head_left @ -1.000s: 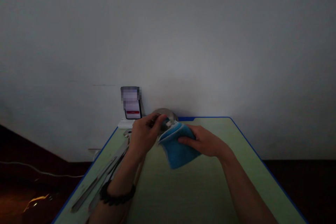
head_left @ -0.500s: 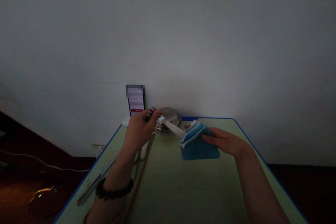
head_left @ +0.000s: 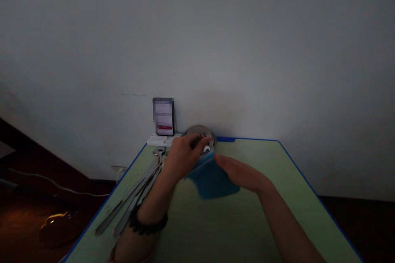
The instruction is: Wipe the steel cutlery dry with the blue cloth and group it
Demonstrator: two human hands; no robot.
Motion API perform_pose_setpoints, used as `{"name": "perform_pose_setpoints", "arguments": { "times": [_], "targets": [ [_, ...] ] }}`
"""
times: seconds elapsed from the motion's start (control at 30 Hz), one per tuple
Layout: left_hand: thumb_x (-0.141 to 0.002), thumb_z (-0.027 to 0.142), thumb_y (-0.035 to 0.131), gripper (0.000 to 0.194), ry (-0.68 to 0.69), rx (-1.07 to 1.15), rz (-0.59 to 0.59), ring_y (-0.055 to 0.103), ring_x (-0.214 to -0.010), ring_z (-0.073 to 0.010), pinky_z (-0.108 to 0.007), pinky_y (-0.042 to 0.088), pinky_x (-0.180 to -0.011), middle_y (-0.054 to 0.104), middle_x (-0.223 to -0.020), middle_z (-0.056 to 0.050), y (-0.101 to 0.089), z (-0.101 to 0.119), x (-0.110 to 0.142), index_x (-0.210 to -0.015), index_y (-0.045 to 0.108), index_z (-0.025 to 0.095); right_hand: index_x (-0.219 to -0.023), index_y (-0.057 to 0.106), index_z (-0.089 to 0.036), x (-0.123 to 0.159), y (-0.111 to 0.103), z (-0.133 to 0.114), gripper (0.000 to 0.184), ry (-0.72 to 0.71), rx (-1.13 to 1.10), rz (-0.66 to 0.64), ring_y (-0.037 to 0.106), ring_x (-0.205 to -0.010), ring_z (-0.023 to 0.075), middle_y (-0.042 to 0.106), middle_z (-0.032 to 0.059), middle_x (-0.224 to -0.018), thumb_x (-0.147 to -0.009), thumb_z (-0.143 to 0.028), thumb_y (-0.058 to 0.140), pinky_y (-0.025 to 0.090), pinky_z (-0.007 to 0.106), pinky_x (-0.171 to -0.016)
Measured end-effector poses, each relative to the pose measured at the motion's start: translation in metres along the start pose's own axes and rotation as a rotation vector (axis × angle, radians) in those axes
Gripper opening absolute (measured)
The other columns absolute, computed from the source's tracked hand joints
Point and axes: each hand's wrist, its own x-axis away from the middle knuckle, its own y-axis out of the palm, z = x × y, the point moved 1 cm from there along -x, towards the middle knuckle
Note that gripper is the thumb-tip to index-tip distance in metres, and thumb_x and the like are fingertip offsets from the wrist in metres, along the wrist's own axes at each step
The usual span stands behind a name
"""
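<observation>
Long metal utensils [head_left: 129,205] lie at the green table's [head_left: 216,230] left edge. Mid-table, the left hand [head_left: 185,154] pinches a small, mostly hidden utensil; the right hand [head_left: 237,170] wraps the folded blue cloth [head_left: 210,181] round it. Wiping looks underway. A steel bowl [head_left: 200,131] and phone [head_left: 164,117] stand beyond.

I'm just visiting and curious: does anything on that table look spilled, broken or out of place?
Nothing stands out. Both hands meet at a folded blue cloth over the green table; long metal utensils lie together along its left edge.
</observation>
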Motion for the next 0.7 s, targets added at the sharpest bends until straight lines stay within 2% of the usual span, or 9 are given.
{"name": "perform_pose_setpoints", "arguments": {
  "times": [0.07, 0.13, 0.23, 0.3, 0.43, 0.5, 0.57, 0.7],
  "targets": [
    [-0.081, 0.042, 0.047, 0.036, -0.024, 0.035, 0.043, 0.050, -0.049, -0.0107, -0.021, 0.031, -0.048, 0.057, -0.051, 0.001, -0.002, -0.002, 0.000, -0.062, 0.062, 0.015, -0.071, 0.059, -0.017, -0.001, -0.002, -0.001, 0.052, -0.004, 0.070, 0.016, 0.051, -0.060, 0.0142, 0.055, 0.0009, -0.063, -0.082, -0.060, 0.031, 0.042, 0.028, -0.061],
    [-0.081, 0.041, 0.048, 0.036, -0.064, 0.091, 0.094, 0.047, -0.045, -0.0095, -0.020, 0.029, -0.045, 0.053, -0.048, 0.003, -0.003, -0.003, -0.001, -0.059, 0.060, 0.015, -0.066, 0.054, -0.017, 0.001, -0.007, -0.003, 0.045, -0.044, 0.088, 0.012, 0.045, -0.055, 0.0107, 0.050, -0.0014, -0.060, -0.081, -0.057, 0.039, 0.036, 0.024, -0.052],
    [-0.081, 0.040, 0.048, 0.035, -0.087, 0.116, 0.135, 0.042, -0.042, -0.0085, -0.020, 0.028, -0.043, 0.048, -0.045, 0.005, -0.004, -0.001, 0.000, -0.057, 0.058, 0.015, -0.070, 0.051, -0.017, 0.006, -0.016, -0.004, 0.039, -0.070, 0.055, -0.017, 0.043, -0.055, 0.0085, 0.049, -0.0025, -0.063, -0.080, -0.053, 0.044, 0.034, 0.020, -0.050],
    [-0.081, 0.038, 0.047, 0.035, -0.045, 0.077, 0.103, 0.045, -0.044, -0.0088, -0.020, 0.028, -0.044, 0.049, -0.046, 0.004, 0.000, 0.003, 0.001, -0.057, 0.058, 0.015, -0.067, 0.049, -0.017, 0.008, -0.018, -0.003, 0.039, -0.053, 0.073, -0.012, 0.041, -0.054, 0.0079, 0.046, -0.0028, -0.060, -0.081, -0.053, 0.043, 0.032, 0.020, -0.049],
    [-0.083, 0.036, 0.046, 0.034, 0.045, 0.055, 0.019, 0.050, -0.049, -0.0091, -0.020, 0.030, -0.048, 0.055, -0.051, 0.002, 0.008, 0.011, 0.003, -0.058, 0.058, 0.015, -0.063, 0.046, -0.016, 0.004, -0.012, -0.003, 0.041, -0.073, 0.106, 0.111, 0.040, -0.054, 0.0077, 0.044, -0.0028, -0.059, -0.084, -0.050, 0.038, 0.032, 0.020, -0.050],
    [-0.083, 0.036, 0.047, 0.034, 0.033, 0.067, 0.040, 0.049, -0.049, -0.0089, -0.019, 0.031, -0.048, 0.055, -0.051, 0.003, 0.008, 0.011, 0.003, -0.059, 0.059, 0.015, -0.065, 0.048, -0.016, 0.003, -0.010, -0.006, 0.038, -0.093, 0.106, 0.148, 0.042, -0.056, 0.0079, 0.046, -0.0025, -0.061, -0.084, -0.048, 0.039, 0.033, 0.020, -0.052],
    [-0.082, 0.037, 0.048, 0.034, -0.007, 0.076, 0.087, 0.048, -0.046, -0.0087, -0.019, 0.030, -0.046, 0.053, -0.049, 0.003, 0.004, 0.008, 0.002, -0.058, 0.058, 0.015, -0.066, 0.048, -0.016, 0.003, -0.010, -0.009, 0.038, -0.099, 0.107, 0.121, 0.043, -0.057, 0.0081, 0.048, -0.0024, -0.062, -0.084, -0.049, 0.040, 0.034, 0.020, -0.053],
    [-0.080, 0.037, 0.049, 0.035, -0.088, 0.138, 0.160, 0.040, -0.041, -0.0076, -0.019, 0.026, -0.041, 0.046, -0.043, 0.005, -0.003, -0.001, -0.001, -0.052, 0.053, 0.015, -0.068, 0.049, -0.016, 0.008, -0.017, -0.010, 0.038, -0.080, 0.074, -0.015, 0.042, -0.057, 0.0075, 0.048, -0.0026, -0.063, -0.082, -0.051, 0.042, 0.035, 0.019, -0.053]
  ]
}}
